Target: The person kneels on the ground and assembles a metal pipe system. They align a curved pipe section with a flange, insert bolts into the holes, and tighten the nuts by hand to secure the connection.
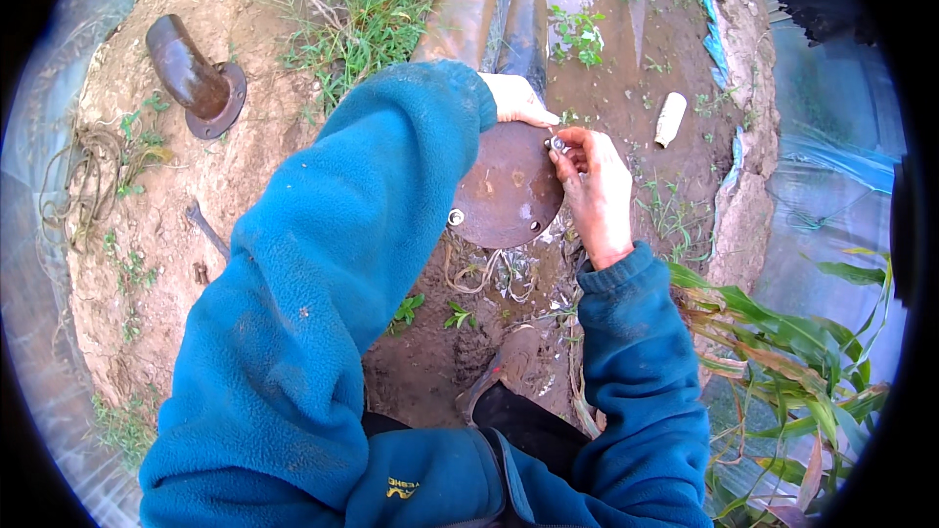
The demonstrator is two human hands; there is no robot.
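A round, rust-brown metal plate (504, 198) with holes near its rim lies in front of me over the muddy ground. At its far edge is my left hand (516, 100), reaching across with the wrist bent; most of its fingers are hidden. My right hand (599, 194) pinches a small shiny metal nut (556, 144) between thumb and fingers at the plate's right rim. Another bright metal fastener (456, 217) sits at the plate's left rim. An open bolt hole (535, 226) shows at the near right rim.
Dark hoses (523, 15) run away from the plate through muddy water. A bent, flanged pipe (196, 83) lies at the far left, with rope (93, 171) nearby. A white cylindrical piece (670, 119) lies to the right. Corn leaves (802, 352) stand at the near right.
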